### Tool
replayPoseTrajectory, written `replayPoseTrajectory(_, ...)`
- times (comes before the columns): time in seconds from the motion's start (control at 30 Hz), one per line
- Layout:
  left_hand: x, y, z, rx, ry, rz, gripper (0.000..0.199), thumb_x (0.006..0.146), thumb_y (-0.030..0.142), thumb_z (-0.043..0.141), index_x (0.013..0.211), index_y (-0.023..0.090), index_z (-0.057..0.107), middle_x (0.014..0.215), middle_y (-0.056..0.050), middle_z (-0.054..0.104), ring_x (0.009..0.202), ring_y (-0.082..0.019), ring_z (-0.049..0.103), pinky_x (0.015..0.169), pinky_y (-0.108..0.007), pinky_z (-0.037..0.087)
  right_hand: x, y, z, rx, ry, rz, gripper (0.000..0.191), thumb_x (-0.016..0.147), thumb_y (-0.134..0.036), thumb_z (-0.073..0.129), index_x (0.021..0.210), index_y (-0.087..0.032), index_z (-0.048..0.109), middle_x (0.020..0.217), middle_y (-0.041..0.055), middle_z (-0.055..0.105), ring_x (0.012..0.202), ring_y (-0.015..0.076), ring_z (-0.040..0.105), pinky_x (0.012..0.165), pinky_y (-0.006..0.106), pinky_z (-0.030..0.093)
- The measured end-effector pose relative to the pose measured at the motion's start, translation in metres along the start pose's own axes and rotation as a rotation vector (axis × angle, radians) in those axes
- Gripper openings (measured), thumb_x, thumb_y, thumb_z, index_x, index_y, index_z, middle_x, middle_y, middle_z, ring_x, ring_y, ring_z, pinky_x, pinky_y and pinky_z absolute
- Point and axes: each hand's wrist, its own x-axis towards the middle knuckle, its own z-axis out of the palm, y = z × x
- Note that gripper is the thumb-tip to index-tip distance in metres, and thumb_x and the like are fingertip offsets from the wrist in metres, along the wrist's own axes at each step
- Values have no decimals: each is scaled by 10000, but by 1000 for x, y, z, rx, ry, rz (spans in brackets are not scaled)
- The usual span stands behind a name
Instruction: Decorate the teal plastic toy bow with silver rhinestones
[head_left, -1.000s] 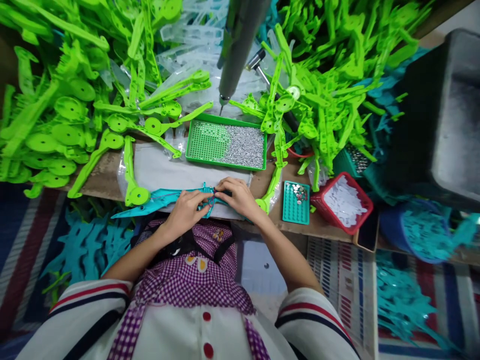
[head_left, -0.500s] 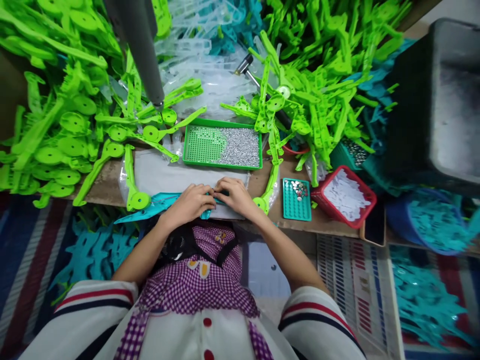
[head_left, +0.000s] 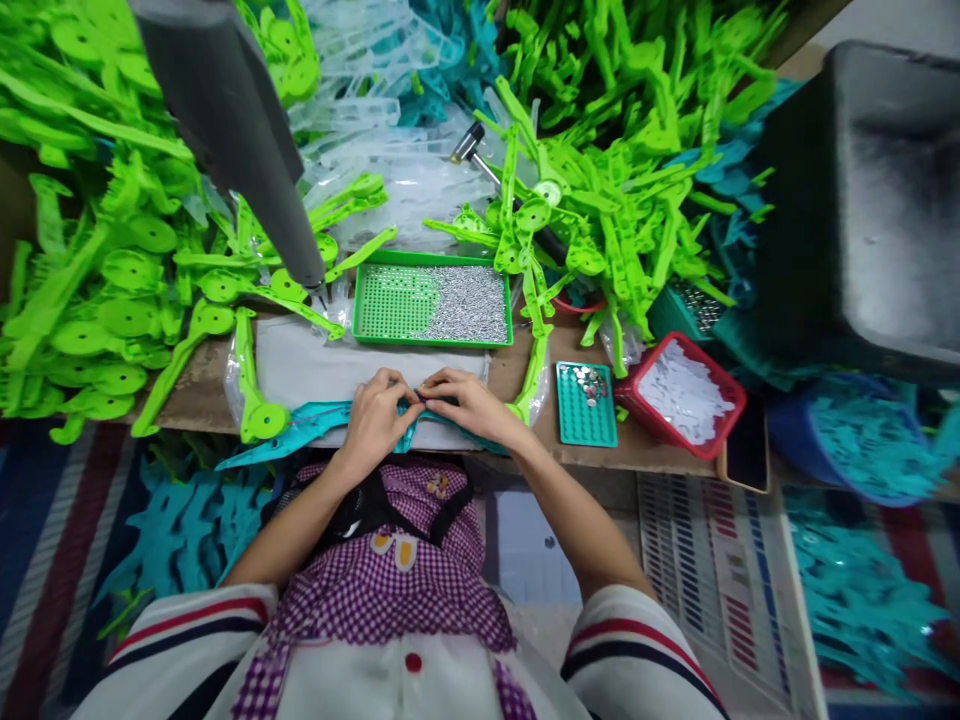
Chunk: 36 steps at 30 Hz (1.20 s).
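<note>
A long teal plastic part (head_left: 304,428) lies along the table's front edge, its pointed end to the left. My left hand (head_left: 381,412) is closed on its middle, thumb and forefinger pinched together. Close beside it on the right, my right hand (head_left: 463,400) is closed too, its fingertips meeting the left ones over the part. Whatever small piece is between the fingertips is too small to make out. Behind the hands stands a green tray (head_left: 433,340) of small silver pins. A dark grey power tool (head_left: 247,150) hangs at the upper left, its tip near the tray's left side.
Green plastic parts (head_left: 112,290) are heaped left and right, clear ones behind. A hammer (head_left: 478,155) rests among them. On the right are a teal tray (head_left: 587,425) of metal discs, a red basket (head_left: 651,405) of white pieces, a phone (head_left: 744,445) and a black bin (head_left: 802,200).
The whole view has shifted slightly, with the table's things now further left. The hanging tool looks larger and more slanted. Both hands stay at the teal part, with more of it showing under the right hand.
</note>
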Motion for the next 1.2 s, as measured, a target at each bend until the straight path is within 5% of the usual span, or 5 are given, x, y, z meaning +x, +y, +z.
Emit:
replayPoseTrajectory(0.2, 0, 5, -5, 32, -36, 17, 149, 893, 274, 618, 1034, 229, 638, 1048, -54, 639, 1003, -235, 607, 775, -334, 398, -15, -15, 22, -212, 242, 138, 305, 913, -247, 554, 1209, -210, 618, 1099, 86, 684, 1077, 222, 611, 1051, 467, 371)
replayPoseTrajectory(0.33, 3, 8, -7, 71, -109, 63, 347, 900, 234, 606, 1243, 284, 599, 1096, -56, 637, 1012, -235, 597, 775, -343, 378, -34, -24, 38, -330, 431, 223, 248, 945, -328, 513, 1135, -239, 645, 1072, 77, 697, 1054, 220, 625, 1057, 465, 333)
replayPoseTrajectory(0.6, 1, 1, -5, 146, -110, 225, 230, 933, 284, 552, 1065, 333, 734, 1134, -68, 649, 970, -239, 550, 780, -382, 348, -50, -25, 49, -382, 390, 167, 323, 982, -268, 417, 1221, -235, 632, 1133, 105, 701, 1122, 228, 621, 1092, 498, 341)
replayPoseTrajectory(0.8, 0, -4, -9, 207, -180, 293, 286, 950, 301, 513, 1174, 347, 685, 1213, -87, 624, 1021, -260, 533, 800, -402, 354, -53, -22, 49, -334, 446, 155, 314, 970, -276, 437, 1190, -213, 652, 1171, 125, 684, 1119, 240, 618, 1017, 470, 468)
replayPoseTrajectory(1.2, -24, -11, -15, 307, -238, 296, 427, 936, 334, 526, 1361, 373, 525, 1433, -78, 511, 1206, -312, 467, 975, -477, 324, -55, -19, 49, -471, 317, 76, 315, 956, -194, 448, 1196, -199, 653, 1210, 140, 677, 1196, 250, 595, 1042, 486, 451)
